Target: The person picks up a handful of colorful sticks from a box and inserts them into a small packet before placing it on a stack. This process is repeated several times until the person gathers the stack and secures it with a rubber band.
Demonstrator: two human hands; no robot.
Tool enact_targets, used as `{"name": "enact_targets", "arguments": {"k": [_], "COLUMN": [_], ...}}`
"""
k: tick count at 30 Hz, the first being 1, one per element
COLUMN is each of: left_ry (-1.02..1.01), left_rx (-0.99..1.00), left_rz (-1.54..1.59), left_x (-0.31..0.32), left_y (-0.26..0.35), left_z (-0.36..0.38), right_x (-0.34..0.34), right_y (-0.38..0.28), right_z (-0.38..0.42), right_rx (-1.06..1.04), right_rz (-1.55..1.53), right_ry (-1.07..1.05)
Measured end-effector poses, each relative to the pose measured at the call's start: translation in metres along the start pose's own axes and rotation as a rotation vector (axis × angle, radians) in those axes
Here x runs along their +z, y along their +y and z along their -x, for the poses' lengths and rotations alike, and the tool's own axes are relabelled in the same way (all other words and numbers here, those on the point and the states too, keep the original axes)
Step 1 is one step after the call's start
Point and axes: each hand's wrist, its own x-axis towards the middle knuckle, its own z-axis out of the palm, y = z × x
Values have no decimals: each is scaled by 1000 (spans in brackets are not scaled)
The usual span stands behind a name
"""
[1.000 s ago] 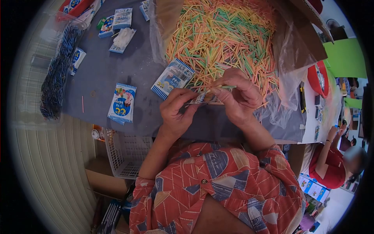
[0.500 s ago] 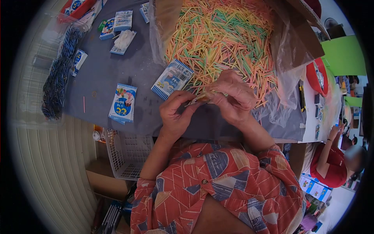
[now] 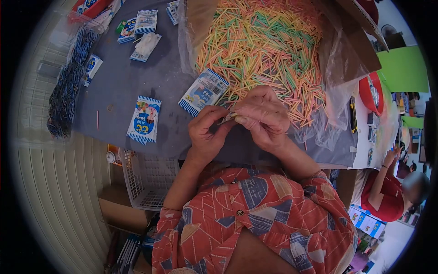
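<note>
My left hand and my right hand meet in front of a heap of thin pink, yellow and green sticks. Both pinch a small packet, mostly hidden by the fingers. Thumb and forefinger of the left hand grip its left end; the right fingers close over its other end. Just beyond my left hand lies a larger blue-and-white printed packet, flat beside the heap. Further left on the grey table cover lies another printed packet.
A cardboard box with clear plastic lining surrounds the sticks. More packets lie at the back left, near dark twisted cords. A white basket sits below the table edge. At right are a red bowl and a person in red.
My right hand has shifted slightly left, toward my left hand, and its fingers now cover more of the small packet. My left hand has barely moved. The view has shifted slightly.
</note>
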Motion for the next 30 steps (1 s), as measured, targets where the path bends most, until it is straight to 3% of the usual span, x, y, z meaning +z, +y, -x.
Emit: {"name": "enact_targets", "arguments": {"k": [4,8,15,21,24,26,27,29,30], "left_ry": [82,32,5,-9,-8,-17,-8,-1,2], "left_rx": [-76,-59,57,90,75,68,77,84,65], "left_rz": [212,131,-123,-186,-193,-202,-196,-190,-141], "left_x": [0,-5,-3,-5,-8,-9,-8,-7,-8], "left_y": [-7,-5,10,11,13,13,13,10,8], "left_z": [2,-1,-7,-4,-4,-3,-3,-1,3], "right_x": [0,1,-11,-37,-53,-57,-51,-29,-22], "right_y": [0,1,-5,-10,-8,-8,-13,-25,-20], "right_z": [-11,-5,-8,-25,-29,-38,-37,-30,-24], "right_rx": [-60,-44,72,-97,-80,-130,-135,-305,-298], "right_rz": [133,153,6,39,84,630,628,493,494], "right_ry": [-38,-179,-111,-134,12,30,31,-376,-373]}}
